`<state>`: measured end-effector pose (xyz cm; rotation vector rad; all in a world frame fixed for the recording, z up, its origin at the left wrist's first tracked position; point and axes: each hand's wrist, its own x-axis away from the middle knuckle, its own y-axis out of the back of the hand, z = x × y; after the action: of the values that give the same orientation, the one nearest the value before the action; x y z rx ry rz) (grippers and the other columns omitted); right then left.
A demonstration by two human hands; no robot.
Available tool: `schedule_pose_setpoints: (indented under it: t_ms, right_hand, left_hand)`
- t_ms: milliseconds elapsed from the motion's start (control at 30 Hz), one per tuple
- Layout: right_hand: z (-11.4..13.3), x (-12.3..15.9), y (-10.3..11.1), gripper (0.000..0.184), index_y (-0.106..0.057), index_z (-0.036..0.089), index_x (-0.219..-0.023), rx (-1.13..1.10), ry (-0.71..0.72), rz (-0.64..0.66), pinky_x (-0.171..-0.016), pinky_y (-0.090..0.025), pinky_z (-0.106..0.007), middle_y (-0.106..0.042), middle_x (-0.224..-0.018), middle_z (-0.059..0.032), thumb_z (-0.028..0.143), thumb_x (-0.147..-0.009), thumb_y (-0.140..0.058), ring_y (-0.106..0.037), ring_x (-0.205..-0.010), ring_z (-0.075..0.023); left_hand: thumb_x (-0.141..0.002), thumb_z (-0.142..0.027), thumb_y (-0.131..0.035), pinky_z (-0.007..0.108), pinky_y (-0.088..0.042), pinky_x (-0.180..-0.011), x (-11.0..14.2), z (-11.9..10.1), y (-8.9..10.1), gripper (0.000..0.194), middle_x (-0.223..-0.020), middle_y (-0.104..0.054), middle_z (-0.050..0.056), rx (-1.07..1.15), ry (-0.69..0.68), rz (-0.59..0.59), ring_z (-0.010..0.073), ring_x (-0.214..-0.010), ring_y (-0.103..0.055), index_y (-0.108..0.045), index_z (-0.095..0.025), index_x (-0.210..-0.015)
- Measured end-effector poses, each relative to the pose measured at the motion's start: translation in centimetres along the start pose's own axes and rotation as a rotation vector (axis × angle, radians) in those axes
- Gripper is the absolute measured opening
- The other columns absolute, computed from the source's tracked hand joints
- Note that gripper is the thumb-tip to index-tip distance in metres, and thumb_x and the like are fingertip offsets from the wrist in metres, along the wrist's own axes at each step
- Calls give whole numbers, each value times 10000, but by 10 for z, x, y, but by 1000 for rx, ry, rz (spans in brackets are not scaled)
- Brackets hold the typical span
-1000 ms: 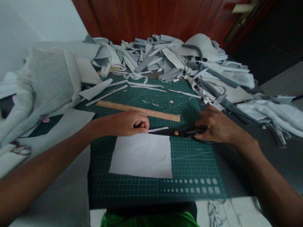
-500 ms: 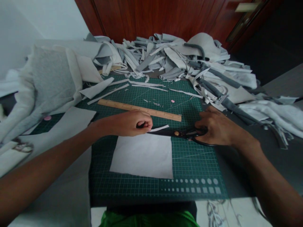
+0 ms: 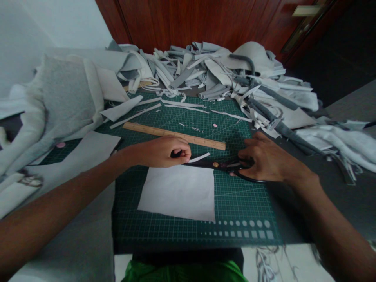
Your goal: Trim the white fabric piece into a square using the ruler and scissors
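Inventory, as I see it from my remote station:
- Cutting mat (image 3: 241, 203): centre of the table.
- Fabric piece (image 3: 179, 192): on the mat, nearest me.
- Scissors (image 3: 216, 165): along the fabric's far edge, handles to the right, in the right hand (image 3: 264, 160).
- Narrow strip (image 3: 199, 157): just behind the blades, one end at the left hand (image 3: 167, 152).
- Ruler (image 3: 176, 136): on the mat behind the strip, slanting, left end farther off.
- Small disc (image 3: 215, 125): behind the ruler's right part.
- Loose strips (image 3: 182, 105): mat's far part.
- Scrap heap (image 3: 188, 70): behind the mat, before the door (image 3: 190, 19).
- Large sheet (image 3: 88, 207): left, partly over the mat.
- Bundled cloth (image 3: 64, 94): behind that sheet.
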<state>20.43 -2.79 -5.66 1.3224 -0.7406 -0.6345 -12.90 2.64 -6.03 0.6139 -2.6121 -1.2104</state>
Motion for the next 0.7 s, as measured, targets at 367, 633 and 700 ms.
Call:
schedule_pose_setpoints:
  t_ms: [367, 633, 700]
  right_hand:
    - [6, -4, 2, 402, -624, 228, -614, 9, -1, 15, -790, -279, -393, -569, -684, -45, 535, -858, -708, -451, -721, -210]
    - [-1, -3, -2, 405, -636, 225, -637, -10, 51, -2, -817, -291, -396, -579, -705, -39, 548, -873, -698, -464, -711, -199]
    - [-2, -3, -2, 402, -634, 225, -637, -9, 59, 1, -813, -291, -396, -580, -702, -38, 539, -881, -690, -467, -706, -197]
  left_hand:
    - [-980, -218, -598, 244, -377, -693, 1, 7, -2, 157, -814, -669, 7, -20, 4, 19, 125, -729, -562, -680, -177, -853]
    - [-997, -248, -615, 254, -392, -757, 2, 11, -2, 149, -907, -738, 13, 5, 34, 74, 138, -821, -636, -730, -192, -920]
    - [-991, -251, -622, 255, -387, -735, 2, 11, -2, 147, -897, -745, 9, 16, 34, 73, 134, -797, -634, -741, -196, -924]
